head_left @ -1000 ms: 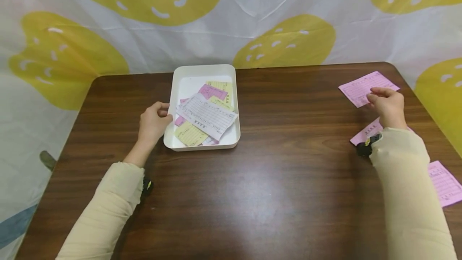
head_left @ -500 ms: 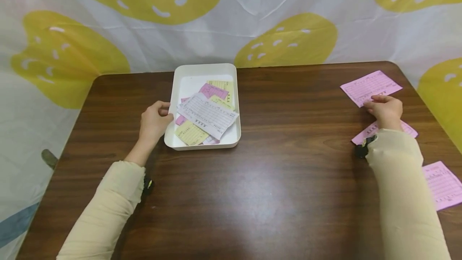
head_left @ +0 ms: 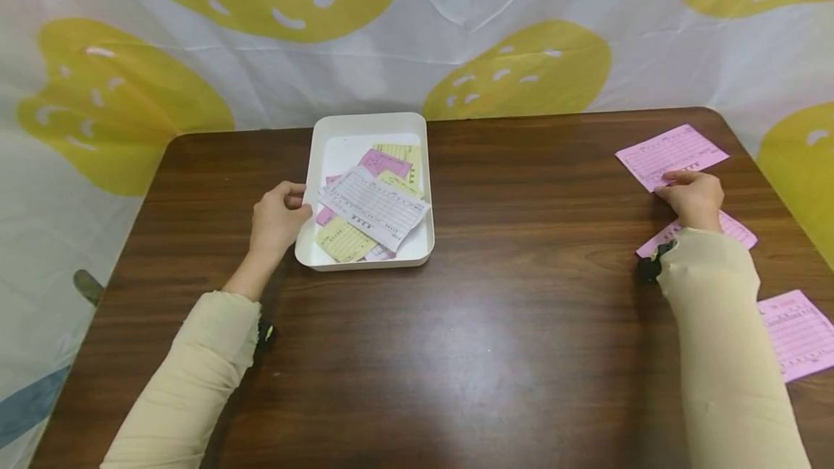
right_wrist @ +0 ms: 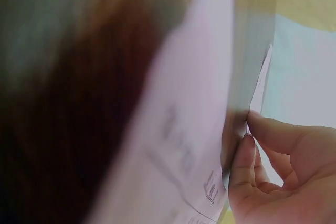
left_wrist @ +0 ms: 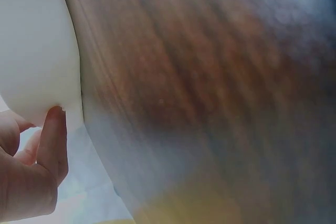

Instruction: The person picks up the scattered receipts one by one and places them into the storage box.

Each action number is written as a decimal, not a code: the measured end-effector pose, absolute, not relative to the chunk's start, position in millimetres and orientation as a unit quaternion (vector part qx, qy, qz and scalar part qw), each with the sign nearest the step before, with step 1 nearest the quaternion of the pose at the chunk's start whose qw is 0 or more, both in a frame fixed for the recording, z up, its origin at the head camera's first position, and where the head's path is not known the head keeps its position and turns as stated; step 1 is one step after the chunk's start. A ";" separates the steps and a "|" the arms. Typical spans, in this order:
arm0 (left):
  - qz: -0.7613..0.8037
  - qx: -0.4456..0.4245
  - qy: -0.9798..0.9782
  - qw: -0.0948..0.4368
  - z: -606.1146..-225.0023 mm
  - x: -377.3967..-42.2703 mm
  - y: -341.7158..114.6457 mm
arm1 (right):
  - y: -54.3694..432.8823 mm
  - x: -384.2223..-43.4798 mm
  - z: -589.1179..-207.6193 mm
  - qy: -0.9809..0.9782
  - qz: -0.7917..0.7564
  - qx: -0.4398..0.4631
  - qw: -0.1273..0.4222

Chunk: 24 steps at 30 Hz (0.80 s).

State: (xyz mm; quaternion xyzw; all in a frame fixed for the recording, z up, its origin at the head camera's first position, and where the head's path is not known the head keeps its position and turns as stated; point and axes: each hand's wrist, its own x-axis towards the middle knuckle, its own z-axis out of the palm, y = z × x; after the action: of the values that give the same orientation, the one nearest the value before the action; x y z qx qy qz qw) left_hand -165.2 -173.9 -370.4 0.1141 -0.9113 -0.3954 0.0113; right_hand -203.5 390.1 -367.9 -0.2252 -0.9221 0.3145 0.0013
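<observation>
Tray (head_left: 366,265) on brown table (head_left: 534,281); backdrop (head_left: 365,78) apparently cloth.

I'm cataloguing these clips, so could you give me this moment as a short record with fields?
Surface: dark wooden table
Container: white tray
Tray contents: white slip on top; yellow slips and pink slips beneath
Left hand: touching the tray's left side; grip unclear
Right hand: pinching the near edge of the far pink slip
Other table slips: middle pink slip and near pink slip, both partly hidden by the right arm
Backdrop: white cloth, yellow shapes
</observation>
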 end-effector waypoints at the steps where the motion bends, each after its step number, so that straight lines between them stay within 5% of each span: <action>1: -0.396 0.114 -0.911 0.011 -370.5 -165.3 -173.8 | 390.1 -203.2 -367.9 -0.925 0.310 -0.219 0.001; 17: -0.397 0.113 -0.911 0.011 -370.5 -165.9 -174.6 | 398.9 -201.2 -367.2 -0.934 0.327 -0.130 -0.058; 24: -0.397 0.112 -0.911 0.007 -373.9 -166.5 -175.1 | 393.2 -202.9 -363.1 -0.909 0.369 -0.183 -0.064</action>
State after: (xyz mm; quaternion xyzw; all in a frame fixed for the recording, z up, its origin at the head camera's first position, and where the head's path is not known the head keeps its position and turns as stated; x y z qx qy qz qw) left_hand -166.5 -175.1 -373.9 0.1124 -0.9110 -0.3967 0.0075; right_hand -202.9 393.2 -363.1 -0.1833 -0.9090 0.3688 -0.0644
